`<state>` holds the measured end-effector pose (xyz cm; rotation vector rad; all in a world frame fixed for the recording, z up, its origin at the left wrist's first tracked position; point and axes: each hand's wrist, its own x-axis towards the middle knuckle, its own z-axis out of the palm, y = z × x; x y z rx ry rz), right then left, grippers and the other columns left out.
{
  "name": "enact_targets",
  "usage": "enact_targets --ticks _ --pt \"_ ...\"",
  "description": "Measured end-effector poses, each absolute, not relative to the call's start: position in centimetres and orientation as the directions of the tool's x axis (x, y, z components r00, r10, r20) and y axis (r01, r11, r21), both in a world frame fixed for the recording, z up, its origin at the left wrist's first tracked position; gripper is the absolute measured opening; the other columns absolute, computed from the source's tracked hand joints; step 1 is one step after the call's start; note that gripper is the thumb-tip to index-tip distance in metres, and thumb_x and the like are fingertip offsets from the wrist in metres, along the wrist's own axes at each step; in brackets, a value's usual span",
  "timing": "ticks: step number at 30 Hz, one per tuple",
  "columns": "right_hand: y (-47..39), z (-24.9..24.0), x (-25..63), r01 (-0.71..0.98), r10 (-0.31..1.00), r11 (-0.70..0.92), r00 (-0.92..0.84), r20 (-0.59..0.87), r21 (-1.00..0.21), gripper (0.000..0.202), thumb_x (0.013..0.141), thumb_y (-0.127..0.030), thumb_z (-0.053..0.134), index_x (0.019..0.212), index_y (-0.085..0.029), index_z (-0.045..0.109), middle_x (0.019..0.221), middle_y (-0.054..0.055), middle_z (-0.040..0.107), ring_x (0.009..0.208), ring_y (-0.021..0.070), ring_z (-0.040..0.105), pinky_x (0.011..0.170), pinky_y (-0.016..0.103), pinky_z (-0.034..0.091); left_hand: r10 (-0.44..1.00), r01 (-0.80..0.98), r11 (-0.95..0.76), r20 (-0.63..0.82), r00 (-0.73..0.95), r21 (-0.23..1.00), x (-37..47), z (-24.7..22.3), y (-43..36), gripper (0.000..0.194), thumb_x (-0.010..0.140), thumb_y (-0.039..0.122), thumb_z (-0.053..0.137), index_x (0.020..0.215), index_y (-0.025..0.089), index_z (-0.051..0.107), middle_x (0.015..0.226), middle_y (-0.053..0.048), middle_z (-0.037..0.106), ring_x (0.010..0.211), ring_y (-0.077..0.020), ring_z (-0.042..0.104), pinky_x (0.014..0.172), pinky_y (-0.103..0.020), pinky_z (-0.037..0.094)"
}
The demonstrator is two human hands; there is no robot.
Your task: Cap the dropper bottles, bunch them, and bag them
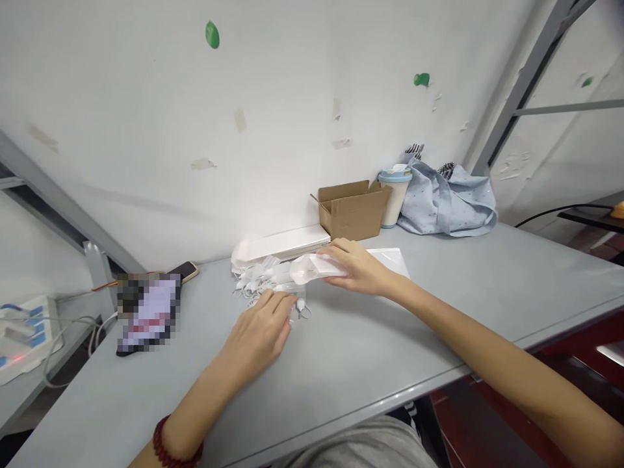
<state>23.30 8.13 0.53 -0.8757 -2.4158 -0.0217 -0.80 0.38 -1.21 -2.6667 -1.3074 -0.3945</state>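
Observation:
My right hand [358, 268] is closed around a white box or packet [308, 268], whose rounded, flap-like end points left. Just below and to the left of it is my left hand [263, 328], fingers together and curled down at the edge of a heap of small white pieces with thin loops [256, 276]. One small white piece with a loop [301, 305] shows right beside its fingertips; what those fingers hold is mostly hidden. Behind the heap lies a stack of flat white boxes [283, 244]. A flat, shiny white sheet or packet [392, 260] rests on the table beyond my right hand.
Against the wall stand an open cardboard box [358, 214], a cup with a blue lid [396, 195] and a light blue cloth bag [446, 201]. On the left are a phone [188, 271], a partly blurred item [151, 315] and a power strip [29, 331] with cables.

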Motion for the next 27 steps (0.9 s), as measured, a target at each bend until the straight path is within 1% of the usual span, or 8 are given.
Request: enact_targets --ticks 4,7,9,11,14,17,22,27 --pt "7.8 0.5 23.0 0.575 0.569 0.801 -0.645 0.509 -0.166 0.039 0.079 -0.029 0.063 0.114 -0.017 0.05 0.102 0.01 0.056 0.094 0.024 0.051 0.077 0.035 0.042 0.687 0.761 -0.645 0.384 0.617 -0.068 -1.3 -1.0 0.8 0.032 0.081 0.005 0.043 0.11 0.015 0.052 0.105 -0.01 0.059 0.098 -0.0258 0.055 0.073 -0.037 0.051" --pt "7.7 0.6 22.9 0.583 0.58 0.795 -0.647 0.495 -0.169 0.04 0.078 -0.026 0.064 0.114 -0.017 0.05 0.103 0.011 0.056 0.095 0.0242 0.051 0.077 0.035 0.042 0.564 0.727 -0.683 0.581 0.587 -0.071 -1.6 -0.6 0.9 0.029 0.081 0.005 0.048 0.109 0.014 0.051 0.102 -0.01 0.06 0.094 -0.0234 0.058 0.072 -0.035 0.052" --pt "7.6 0.6 22.8 0.587 0.585 0.791 -0.647 0.489 -0.169 0.04 0.078 -0.025 0.065 0.114 -0.017 0.051 0.103 0.011 0.056 0.095 0.0239 0.051 0.077 0.035 0.042 0.493 0.723 -0.69 0.744 0.451 0.018 -1.4 -0.2 0.6 0.028 0.08 0.006 0.054 0.106 0.015 0.052 0.1 -0.009 0.06 0.085 -0.0189 0.06 0.068 -0.031 0.053" --pt "7.6 0.5 22.8 0.586 0.583 0.793 -0.649 0.489 -0.168 0.039 0.078 -0.026 0.064 0.114 -0.017 0.051 0.102 0.011 0.056 0.094 0.0234 0.051 0.077 0.034 0.042 0.488 0.687 -0.693 0.843 0.225 0.218 -1.0 0.1 0.0 0.027 0.077 0.007 0.06 0.101 0.017 0.053 0.099 -0.007 0.059 0.08 -0.0154 0.06 0.062 -0.026 0.054" --pt "7.4 0.5 22.6 0.568 0.566 0.806 -0.656 0.5 -0.168 0.039 0.078 -0.027 0.064 0.113 -0.016 0.051 0.102 0.011 0.056 0.093 0.023 0.051 0.077 0.035 0.042 0.588 0.505 -0.675 0.805 -0.071 0.538 -0.4 0.4 -0.7 0.021 0.076 0.009 0.063 0.093 0.017 0.054 0.098 -0.005 0.058 0.089 -0.0168 0.059 0.06 -0.024 0.056" --pt "6.8 0.6 22.3 0.538 0.54 0.826 -0.669 0.511 -0.168 0.039 0.078 -0.025 0.064 0.113 -0.016 0.051 0.1 0.011 0.056 0.092 0.023 0.051 0.077 0.035 0.043 0.706 0.344 -0.606 0.685 -0.183 0.717 0.1 0.2 -0.8 0.016 0.076 0.013 0.064 0.087 0.017 0.055 0.097 -0.005 0.057 0.098 -0.0194 0.058 0.063 -0.025 0.058" --pt "6.0 1.1 21.9 0.474 0.495 0.859 -0.677 0.544 -0.192 0.039 0.078 -0.025 0.064 0.113 -0.016 0.051 0.098 0.01 0.057 0.091 0.0224 0.052 0.076 0.035 0.044 0.806 0.23 -0.493 0.54 -0.244 0.839 0.5 -0.1 -0.2 0.014 0.074 0.02 0.067 0.082 0.017 0.057 0.093 -0.004 0.06 0.088 -0.0171 0.062 0.06 -0.023 0.057" --pt "5.5 1.3 21.7 0.448 0.474 0.872 -0.665 0.578 -0.199 0.039 0.078 -0.025 0.063 0.114 -0.015 0.051 0.099 0.011 0.057 0.092 0.0223 0.052 0.077 0.035 0.044 0.821 0.277 -0.455 0.519 -0.236 0.846 0.6 -0.1 -0.4 0.011 0.075 0.023 0.067 0.082 0.018 0.061 0.089 -0.002 0.062 0.086 -0.0163 0.062 0.063 -0.024 0.056"
